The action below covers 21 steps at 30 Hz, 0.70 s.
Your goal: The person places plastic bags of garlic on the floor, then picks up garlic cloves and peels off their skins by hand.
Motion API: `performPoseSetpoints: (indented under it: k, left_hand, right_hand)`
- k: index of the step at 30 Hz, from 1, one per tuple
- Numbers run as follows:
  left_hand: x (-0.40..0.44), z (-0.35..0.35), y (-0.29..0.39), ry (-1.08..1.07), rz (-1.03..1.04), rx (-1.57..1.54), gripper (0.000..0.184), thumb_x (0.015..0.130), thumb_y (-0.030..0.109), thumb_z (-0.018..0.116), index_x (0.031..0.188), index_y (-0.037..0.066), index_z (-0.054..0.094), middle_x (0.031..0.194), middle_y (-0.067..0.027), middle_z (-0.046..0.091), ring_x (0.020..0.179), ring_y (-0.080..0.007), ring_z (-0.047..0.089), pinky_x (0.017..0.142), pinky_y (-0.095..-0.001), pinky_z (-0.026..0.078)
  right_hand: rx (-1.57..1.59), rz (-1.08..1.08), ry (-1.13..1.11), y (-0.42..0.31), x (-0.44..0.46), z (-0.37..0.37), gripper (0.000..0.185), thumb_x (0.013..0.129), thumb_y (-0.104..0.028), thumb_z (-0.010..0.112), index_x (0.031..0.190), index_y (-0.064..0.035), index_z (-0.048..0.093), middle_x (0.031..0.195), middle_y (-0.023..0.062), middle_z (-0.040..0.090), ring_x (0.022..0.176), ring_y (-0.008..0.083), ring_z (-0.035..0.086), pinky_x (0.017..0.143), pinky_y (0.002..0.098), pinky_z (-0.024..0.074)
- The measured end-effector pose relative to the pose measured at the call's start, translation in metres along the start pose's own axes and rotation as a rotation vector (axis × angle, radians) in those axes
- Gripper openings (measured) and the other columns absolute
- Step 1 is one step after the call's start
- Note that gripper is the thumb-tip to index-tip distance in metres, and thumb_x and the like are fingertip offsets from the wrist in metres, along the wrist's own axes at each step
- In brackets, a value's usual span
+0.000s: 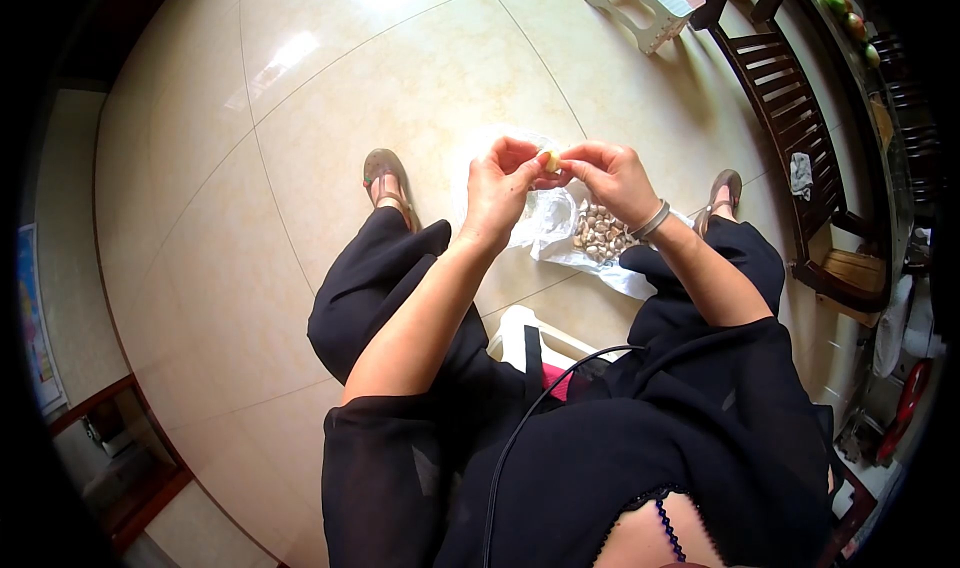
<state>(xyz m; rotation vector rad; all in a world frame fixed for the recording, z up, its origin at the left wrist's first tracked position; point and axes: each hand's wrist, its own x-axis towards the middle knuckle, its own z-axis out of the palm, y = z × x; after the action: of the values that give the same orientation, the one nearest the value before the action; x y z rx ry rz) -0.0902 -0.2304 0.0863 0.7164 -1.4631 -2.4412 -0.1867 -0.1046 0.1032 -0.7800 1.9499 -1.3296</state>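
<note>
Both hands meet in front of me above the floor. My left hand [497, 186] pinches a small yellowish piece [551, 162] between thumb and fingers. From the other side my right hand [612, 180] holds the same piece with its fingertips, a bracelet on its wrist. Below the hands, a pile of small brownish-white pieces [600, 235] lies on a white plastic bag [623, 279]. Beside the pile is a crumpled clear and white plastic bag [545, 213]. What the small pieces are is hard to tell.
A white and pink stool [648, 6] stands at the top right. Along the right side is a dark wooden bench [785, 93] with a cloth [801, 175] on it. My feet rest on either side of the bags, and a white seat [515, 336] shows beneath me.
</note>
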Motion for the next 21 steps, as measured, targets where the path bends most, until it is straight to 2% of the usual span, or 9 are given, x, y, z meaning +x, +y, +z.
performPoseSetpoints:
  k: [9, 17, 21]
  left_hand:
    - [0.0010, 0.0002, -0.0013, 0.001, 0.011, 0.044, 0.010, 0.079, 0.004, 0.052, 0.084, -0.004, 0.049, 0.080, -0.0126, 0.058, 0.071, -0.0188, 0.059, 0.065, -0.0279, 0.050]
    - [0.0020, -0.0012, -0.0046, 0.011, 0.011, 0.070, 0.010, 0.078, 0.004, 0.053, 0.084, -0.004, 0.049, 0.079, -0.0131, 0.058, 0.071, -0.0194, 0.059, 0.065, -0.0288, 0.051]
    - [0.0013, -0.0015, -0.0021, 0.012, -0.029, -0.039, 0.009, 0.079, 0.003, 0.052, 0.083, -0.004, 0.049, 0.079, -0.0134, 0.058, 0.071, -0.0197, 0.059, 0.065, -0.0288, 0.051]
  right_hand:
    - [0.129, 0.044, -0.024, -0.0042, -0.0025, -0.0027, 0.013, 0.077, -0.006, 0.053, 0.084, 0.0038, 0.060, 0.069, 0.0088, 0.061, 0.063, 0.0106, 0.058, 0.058, 0.0204, 0.0458]
    - [0.063, 0.047, -0.023, -0.0004, -0.0016, -0.0047, 0.014, 0.078, -0.008, 0.053, 0.084, 0.0031, 0.060, 0.069, 0.0077, 0.061, 0.063, 0.0100, 0.058, 0.058, 0.0200, 0.0461]
    - [0.084, 0.089, -0.051, -0.0035, -0.0020, -0.0047, 0.014, 0.078, -0.008, 0.053, 0.084, 0.0031, 0.060, 0.069, 0.0090, 0.062, 0.064, 0.0103, 0.059, 0.059, 0.0207, 0.0468]
